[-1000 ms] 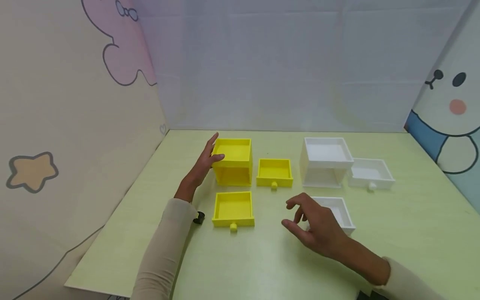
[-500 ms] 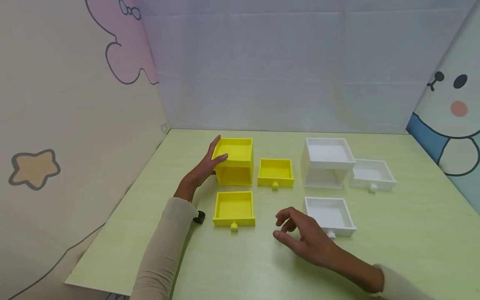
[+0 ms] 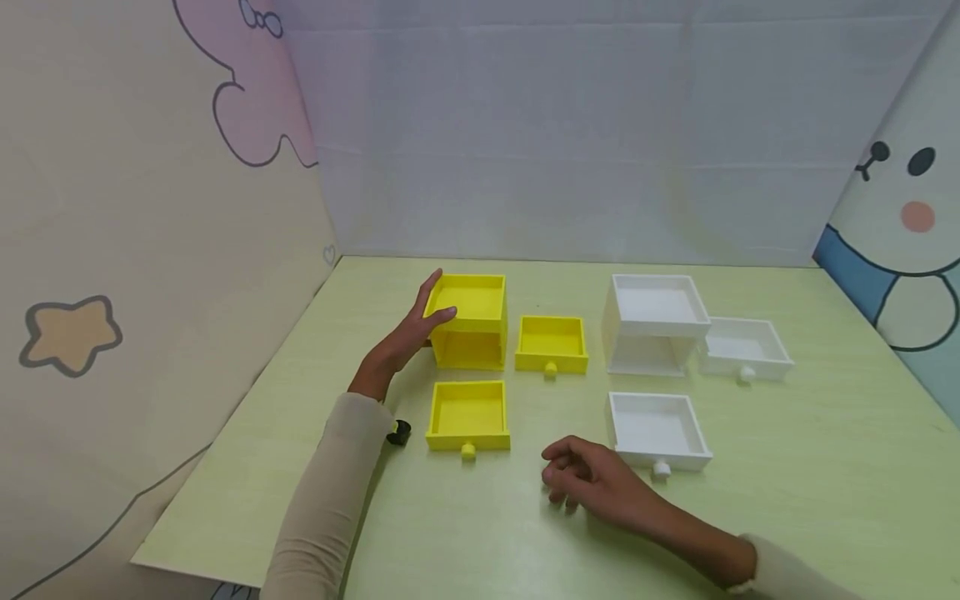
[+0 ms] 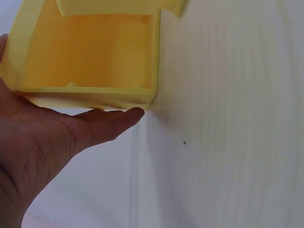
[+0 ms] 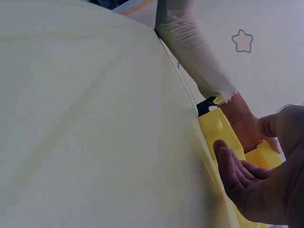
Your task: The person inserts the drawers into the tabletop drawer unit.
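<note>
At the back left stands a yellow drawer cabinet [image 3: 468, 321] with a tray-like top and an unfilled front opening. My left hand [image 3: 408, 337] holds its left side, thumb over the top front edge; in the left wrist view the fingers [image 4: 116, 124] lie along the cabinet's wall [image 4: 85, 98]. A yellow drawer [image 3: 468, 442] with a round knob sits right in front of that cabinet, and a second yellow drawer [image 3: 551, 364] to its right. My right hand [image 3: 600, 483] hovers low over the table, loosely curled around nothing, just left of a white drawer [image 3: 663, 458].
A white cabinet [image 3: 656, 328] of the same shape stands at the back right, its opening unfilled. Beside it lies another white drawer [image 3: 742, 364]. The pale table [image 3: 420, 533] meets a left wall [image 3: 150, 233] and a white sheet [image 3: 525, 167] behind.
My right hand has moved left and toward me, uncovering the front white drawer, and its fingers have curled in more. The left hand stays on the yellow cabinet.
</note>
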Demonstrator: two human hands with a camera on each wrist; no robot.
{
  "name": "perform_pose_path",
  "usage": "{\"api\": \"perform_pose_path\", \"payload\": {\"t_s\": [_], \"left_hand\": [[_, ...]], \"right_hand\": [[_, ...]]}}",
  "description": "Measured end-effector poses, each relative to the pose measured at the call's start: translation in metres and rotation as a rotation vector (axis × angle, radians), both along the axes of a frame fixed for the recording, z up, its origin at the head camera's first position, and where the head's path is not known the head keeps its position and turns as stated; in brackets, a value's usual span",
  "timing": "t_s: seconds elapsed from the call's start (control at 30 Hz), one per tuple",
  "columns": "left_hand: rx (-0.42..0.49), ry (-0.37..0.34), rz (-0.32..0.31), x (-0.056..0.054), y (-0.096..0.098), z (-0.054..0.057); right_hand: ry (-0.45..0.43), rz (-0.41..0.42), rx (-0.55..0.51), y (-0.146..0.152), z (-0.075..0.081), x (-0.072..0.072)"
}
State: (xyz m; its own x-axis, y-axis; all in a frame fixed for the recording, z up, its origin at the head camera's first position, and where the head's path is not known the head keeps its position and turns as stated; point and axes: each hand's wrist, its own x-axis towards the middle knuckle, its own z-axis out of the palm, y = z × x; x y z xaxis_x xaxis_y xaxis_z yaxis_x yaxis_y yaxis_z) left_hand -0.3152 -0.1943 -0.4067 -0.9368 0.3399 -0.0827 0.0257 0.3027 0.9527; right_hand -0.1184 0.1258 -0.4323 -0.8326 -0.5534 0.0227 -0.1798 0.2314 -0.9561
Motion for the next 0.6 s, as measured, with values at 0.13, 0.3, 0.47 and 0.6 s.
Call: {"api": "perform_pose_path", "payload": {"t_s": [0.13,0.3,0.47,0.6], "left_hand": [[-0.009,0.0,0.006,-0.0002,0.0002,-0.0001],[-0.006,-0.004,0.014,0.0,0.0014,0.0],[-0.006,-0.002,0.015,0.0005,0.001,-0.0006],[-0.006,0.003,0.008,0.0,0.0005,-0.001]], "right_hand": [[-0.126,0.009,-0.057,-0.0006,-0.0042,-0.0021],[-0.223,-0.007,-0.111,-0.0031,-0.0075,-0.0037],[-0.363,-0.045,-0.155,-0.0066,-0.0075,-0.0061],[-0.417,-0.054,-0.181,-0.008,-0.0047,-0.0071]]}}
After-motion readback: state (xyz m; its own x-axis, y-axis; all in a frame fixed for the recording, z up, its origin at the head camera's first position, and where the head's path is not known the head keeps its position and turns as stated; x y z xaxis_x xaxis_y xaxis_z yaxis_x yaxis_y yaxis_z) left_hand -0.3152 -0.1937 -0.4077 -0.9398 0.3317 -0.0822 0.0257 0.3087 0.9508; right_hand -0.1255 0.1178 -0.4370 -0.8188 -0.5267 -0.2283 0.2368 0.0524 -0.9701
